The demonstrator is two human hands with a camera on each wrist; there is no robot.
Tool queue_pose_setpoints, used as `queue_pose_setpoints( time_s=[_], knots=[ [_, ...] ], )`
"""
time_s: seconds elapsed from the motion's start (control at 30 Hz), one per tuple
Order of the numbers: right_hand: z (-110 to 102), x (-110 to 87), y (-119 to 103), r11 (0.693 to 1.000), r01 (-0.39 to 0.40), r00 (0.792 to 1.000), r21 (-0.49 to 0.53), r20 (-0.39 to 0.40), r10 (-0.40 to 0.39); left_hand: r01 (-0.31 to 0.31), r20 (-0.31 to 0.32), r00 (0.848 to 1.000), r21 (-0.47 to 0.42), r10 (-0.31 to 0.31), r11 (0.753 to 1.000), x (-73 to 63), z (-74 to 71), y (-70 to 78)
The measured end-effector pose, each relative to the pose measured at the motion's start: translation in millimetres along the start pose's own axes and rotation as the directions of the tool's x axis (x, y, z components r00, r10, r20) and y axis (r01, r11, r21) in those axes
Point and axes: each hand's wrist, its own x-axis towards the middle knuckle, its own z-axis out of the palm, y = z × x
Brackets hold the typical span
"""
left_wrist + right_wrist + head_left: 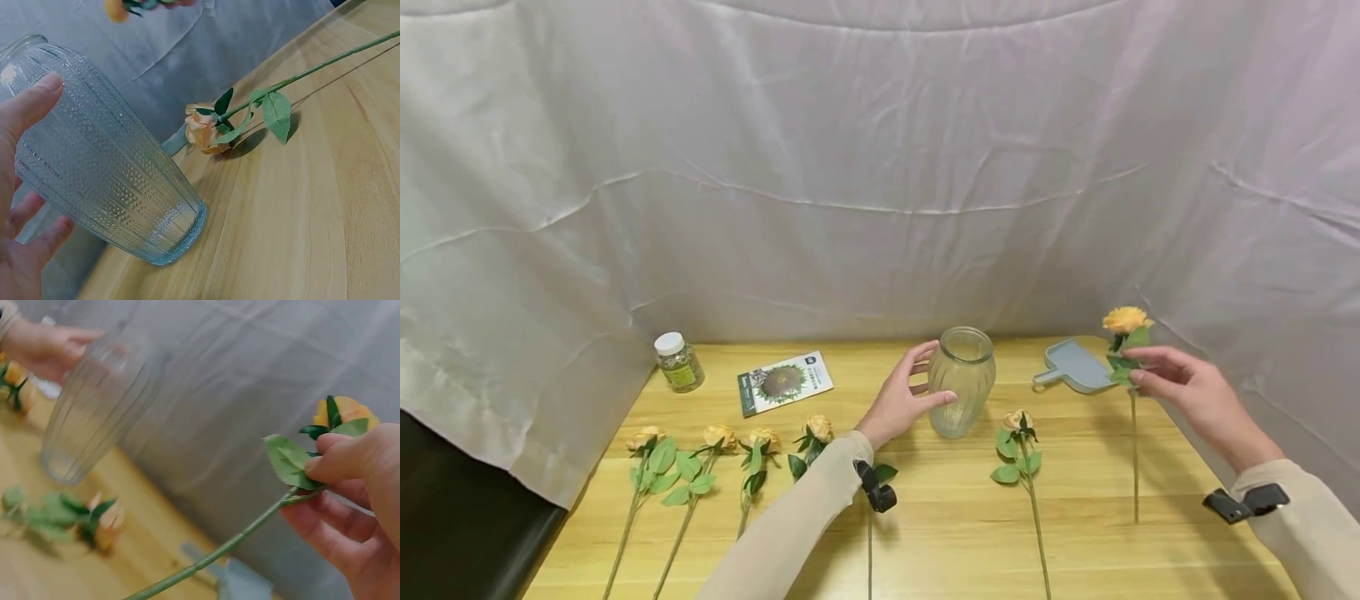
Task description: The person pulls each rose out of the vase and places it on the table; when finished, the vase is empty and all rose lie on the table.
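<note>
My left hand [901, 404] cups the side of a clear ribbed glass vase [966, 390], thumb in front and fingers behind. The vase stands upright on the table; its tilt in the left wrist view [106, 156] comes from the camera angle. At the right, my right hand [1197, 402] pinches a yellow rose [1126, 320] by its stem and leaves, just below the bloom. Its long green stem [231, 547] hangs down from the fingers. Another rose [1019, 422] lies on the table to the right of the vase.
Several more roses [720, 437] lie at the left, one partly behind my left forearm. Behind them are a white-lidded jar [679, 367] and a printed packet [784, 383]. A blue-grey dustpan [1075, 365] lies at the back right. Grey cloth [880, 250] encloses the wooden table [955, 517].
</note>
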Motion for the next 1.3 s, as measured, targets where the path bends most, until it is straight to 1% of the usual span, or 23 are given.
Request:
queue_pose_setpoints(
  time_s=[0.1, 0.17, 0.3, 0.4, 0.47, 0.57, 0.73, 0.87, 0.97, 1.07, 1.2, 1.3],
  knots=[
    [5, -8.9, 15, 0.999, -0.042, 0.994, -0.014, 0.102, 0.043, -0.003, -0.002, 1.0, -0.001, 0.003, 1.0, 0.7, 0.4, 0.2],
    [10, -14.9, 24, 0.997, -0.077, 0.982, -0.014, 0.171, 0.078, -0.003, -0.004, 1.0, 0.001, 0.003, 1.0, 0.7, 0.7, 0.8],
    [23, -26.9, 44, 0.992, -0.128, 0.946, -0.012, 0.299, 0.126, -0.002, -0.002, 1.0, 0.009, 0.002, 1.0, 0.8, 1.6, 2.1],
    [31, -34.5, 59, 0.986, -0.169, 0.916, -0.004, 0.368, 0.159, -0.004, 0.003, 1.0, 0.013, 0.004, 1.0, 0.6, 2.1, 3.2],
    [36, -37.9, 67, 0.98, -0.2, 0.9, 0.004, 0.397, 0.182, -0.008, 0.005, 1.0, 0.013, 0.007, 1.0, 0.9, 2.4, 3.4],
    [42, -41.5, 77, 0.977, -0.213, 0.89, 0.014, 0.416, 0.187, -0.011, 0.004, 1.0, 0.011, 0.011, 1.0, 1.3, 2.5, 2.9],
    [50, -44.4, 87, 0.982, -0.187, 0.893, 0.014, 0.418, 0.164, 0.001, 0.0, 1.0, 0.014, -0.001, 1.0, 0.4, 2.8, 2.1],
    [56, -44.4, 92, 0.977, -0.208, 0.89, 0.044, 0.423, 0.17, 0.01, 0.0, 1.0, 0.021, -0.01, 1.0, -0.1, 3.1, 2.5],
    [59, -43.4, 96, 0.968, -0.244, 0.887, 0.059, 0.418, 0.198, 0.009, 0.001, 1.0, 0.017, -0.009, 1.0, 0.1, 2.9, 3.0],
    [62, -42.2, 97, 0.962, -0.266, 0.888, 0.067, 0.406, 0.217, 0.01, 0.002, 1.0, 0.014, -0.01, 1.0, 0.1, 2.7, 3.5],
    [66, -39.9, 95, 0.96, -0.27, 0.894, 0.076, 0.39, 0.22, 0.01, -0.003, 1.0, 0.01, -0.01, 1.0, -0.9, 1.7, 4.5],
    [66, -38.8, 92, 0.961, -0.27, 0.897, 0.064, 0.381, 0.227, 0.01, -0.004, 1.0, 0.007, -0.01, 1.0, -1.5, 1.0, 5.0]
  ],
)
